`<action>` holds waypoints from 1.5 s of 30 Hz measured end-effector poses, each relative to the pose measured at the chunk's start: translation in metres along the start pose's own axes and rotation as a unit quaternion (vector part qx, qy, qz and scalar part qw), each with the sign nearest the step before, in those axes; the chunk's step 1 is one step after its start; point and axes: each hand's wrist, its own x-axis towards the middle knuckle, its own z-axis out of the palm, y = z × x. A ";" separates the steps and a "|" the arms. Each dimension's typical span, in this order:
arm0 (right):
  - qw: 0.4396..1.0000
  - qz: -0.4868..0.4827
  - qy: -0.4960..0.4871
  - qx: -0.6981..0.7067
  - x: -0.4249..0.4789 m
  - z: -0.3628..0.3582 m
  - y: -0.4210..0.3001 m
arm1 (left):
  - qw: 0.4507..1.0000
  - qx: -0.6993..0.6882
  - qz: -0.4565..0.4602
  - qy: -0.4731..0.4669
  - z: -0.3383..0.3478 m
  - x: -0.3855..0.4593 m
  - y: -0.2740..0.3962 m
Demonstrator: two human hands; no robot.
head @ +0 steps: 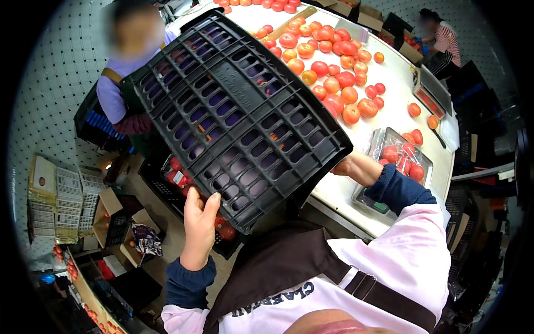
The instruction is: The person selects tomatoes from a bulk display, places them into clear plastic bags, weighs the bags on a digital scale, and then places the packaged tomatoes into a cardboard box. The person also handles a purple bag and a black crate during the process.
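A black plastic crate (238, 108) is held up in front of me, tilted, with its slotted base facing the camera. My left hand (199, 223) grips its lower near edge, thumb on the outside. At the right end, my right hand (354, 167) holds the crate too, though its fingers are partly hidden behind the wall. Through the slots show dark and purple patches that I cannot make out. Below the crate stands another black crate (156, 177) with bagged tomatoes (177, 175) in it, one bag bearing a label.
Loose tomatoes (333, 83) spread over the white table (394, 87). A clear bag of tomatoes (400, 158) lies on a scale at my right; another scale (429, 98) stands farther off. One person (112, 96) is close at left, another (446, 41) far right. Stacked white crates (69, 200) stand at left.
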 end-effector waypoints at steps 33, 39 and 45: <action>0.903 -0.128 -0.297 -0.282 -0.016 -0.066 -0.179 | 0.944 0.230 0.237 -0.012 0.243 0.157 0.135; 0.832 -0.322 -0.313 -0.326 -0.068 -0.058 -0.155 | 0.968 0.102 0.210 0.097 0.139 0.055 0.052; 0.977 -0.090 -0.191 -0.015 -0.049 0.035 -0.114 | 0.972 -0.011 0.109 0.209 0.081 -0.032 -0.011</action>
